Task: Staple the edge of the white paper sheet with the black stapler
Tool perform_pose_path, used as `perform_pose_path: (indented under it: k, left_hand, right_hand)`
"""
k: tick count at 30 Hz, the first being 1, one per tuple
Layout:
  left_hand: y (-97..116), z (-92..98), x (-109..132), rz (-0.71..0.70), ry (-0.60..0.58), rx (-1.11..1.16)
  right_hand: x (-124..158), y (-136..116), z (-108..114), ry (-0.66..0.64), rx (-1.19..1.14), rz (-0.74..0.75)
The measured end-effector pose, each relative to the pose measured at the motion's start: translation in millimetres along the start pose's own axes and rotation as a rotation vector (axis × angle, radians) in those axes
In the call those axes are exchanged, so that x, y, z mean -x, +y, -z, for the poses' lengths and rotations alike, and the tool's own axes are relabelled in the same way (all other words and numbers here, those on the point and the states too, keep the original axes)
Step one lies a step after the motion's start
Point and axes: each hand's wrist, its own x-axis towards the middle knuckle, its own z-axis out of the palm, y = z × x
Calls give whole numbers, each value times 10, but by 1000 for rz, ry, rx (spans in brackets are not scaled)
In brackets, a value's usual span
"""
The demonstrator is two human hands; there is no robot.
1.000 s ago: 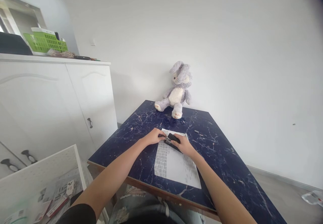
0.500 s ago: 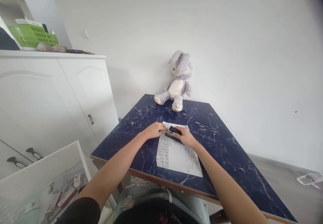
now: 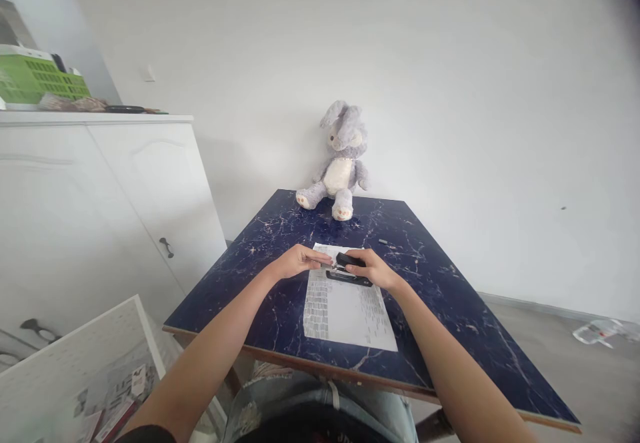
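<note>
A black stapler [image 3: 351, 276] is on a printed sheet of paper [image 3: 350, 316], its upper arm raised from its base at the left end. My right hand [image 3: 373, 268] wraps around the stapler from the right, thumb on the near side and fingers over the top. From the left, my left hand [image 3: 300, 261] reaches over the sheet's upper left part, fingers stretched out and their tips close to the stapler's front end. Whether something tiny sits at those fingertips I cannot make out.
The sheet lies on a dark blue marbled table [image 3: 280, 310]. A grey plush rabbit [image 3: 341, 163] sits at its back against the wall, and a small grey piece [image 3: 383, 241] lies right of the paper. On the left are a white cabinet [image 3: 150, 183] and an open white bin [image 3: 100, 336] with packets.
The stapler has turned to lie more nearly sideways, and its arm stands farther from the base. My left hand has drawn slightly back from its front. The camera view has shifted right.
</note>
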Motion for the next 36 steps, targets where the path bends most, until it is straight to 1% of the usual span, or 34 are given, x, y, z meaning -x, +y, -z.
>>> perform_pose_path:
  k: [2, 4, 7, 9, 11, 12, 13, 15, 17, 18, 19, 20, 22, 24, 26, 29, 31, 33, 36]
  left_hand:
    - [-46, -75, -53, -25, 22, 67]
    - [-92, -147, -126, -84, 75, 83]
    - [-123, -204, -232, -175, 144, 1]
    - [-124, -227, -272, -194, 220, -101]
    - [-130, -281, -274, -177, 316, -244]
    - [-137, -327, -260, -168, 318, -328]
    - [-147, -385, -240, -163, 270, -418]
    - [-174, -515, -195, -151, 60, -592]
    - [-208, -613, -162, -111, -139, -712]
    - [-228, -634, -155, -78, -194, -749]
    - [-252, -631, -151, -43, -221, -773]
    - [-280, -605, -150, -16, -232, -783]
    - [-340, -508, -142, 10, -213, -766]
    - [-380, -399, -117, 7, -165, -719]
    - [-375, -334, -80, -16, -146, -658]
    - [-307, -357, -43, -76, -191, -552]
    - [-275, -417, -50, -95, -215, -502]
    - [-277, -466, -72, -74, -191, -491]
    - [-310, -495, -96, -7, -117, -502]
  right_hand:
    - [1, -54, -41, -36, -39, 50]
    - [-21, -109, -109, -33, -81, 95]
    - [-60, -175, -143, 17, -103, 112]
    - [-39, -204, -62, 58, -76, 69]
    - [54, -209, 101, 114, -12, -10]
    - [132, -196, 202, 150, 44, -60]
    - [231, -170, 306, 188, 118, -111]
    - [478, -90, 493, 247, 287, -218]
    - [745, -1, 612, 257, 422, -315]
    - [865, 33, 639, 239, 461, -348]
    - [965, 55, 644, 212, 482, -367]
    - [1036, 64, 627, 182, 486, -371]
    - [1084, 52, 539, 101, 437, -344]
    - [1017, 20, 408, 27, 345, -304]
    - [889, -13, 276, -4, 285, -269]
    - [737, -54, 158, 1, 282, -234]
    - [723, -92, 139, -15, 295, -220]
    - [766, -153, 141, -50, 307, -206]
    - [851, -276, 120, -111, 334, -194]
